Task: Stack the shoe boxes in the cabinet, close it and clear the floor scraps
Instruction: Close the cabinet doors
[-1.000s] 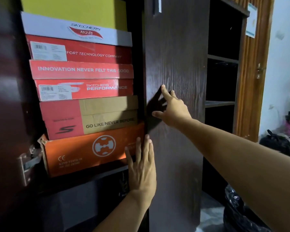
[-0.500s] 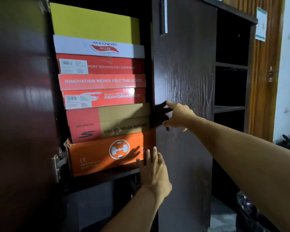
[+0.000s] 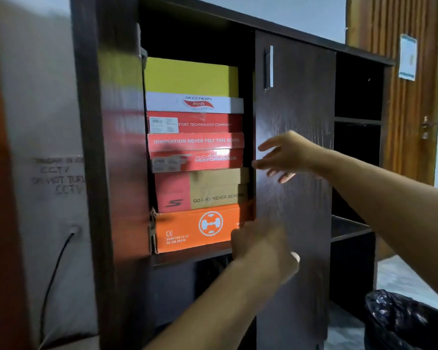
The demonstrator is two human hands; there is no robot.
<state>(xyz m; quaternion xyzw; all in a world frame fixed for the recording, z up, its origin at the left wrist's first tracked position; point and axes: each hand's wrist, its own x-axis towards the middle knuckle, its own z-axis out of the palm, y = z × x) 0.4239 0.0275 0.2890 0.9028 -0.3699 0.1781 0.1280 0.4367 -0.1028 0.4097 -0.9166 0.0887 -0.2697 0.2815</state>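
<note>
Several shoe boxes are stacked in the cabinet's left bay: a yellow box (image 3: 191, 77) on top, a white one (image 3: 195, 103), red ones (image 3: 200, 123), a red-and-tan one (image 3: 213, 190) and an orange box (image 3: 187, 228) at the bottom. The left door (image 3: 122, 147) stands open and looks blurred. The right door (image 3: 293, 97) is closed. My left hand (image 3: 261, 248) is blurred in front of the orange box's right end, at the right door's edge, holding nothing. My right hand (image 3: 286, 155) hovers before the right door with fingers spread.
Open dark shelves (image 3: 357, 140) fill the cabinet's right side. A black rubbish bag (image 3: 402, 322) sits on the floor at lower right. A wooden room door (image 3: 400, 122) stands behind. A cable (image 3: 53, 269) runs down the wall on the left.
The view has pulled back from the cabinet. My right hand has lifted off the right door panel and spread its fingers. My left hand has drawn slightly away from the door edge.
</note>
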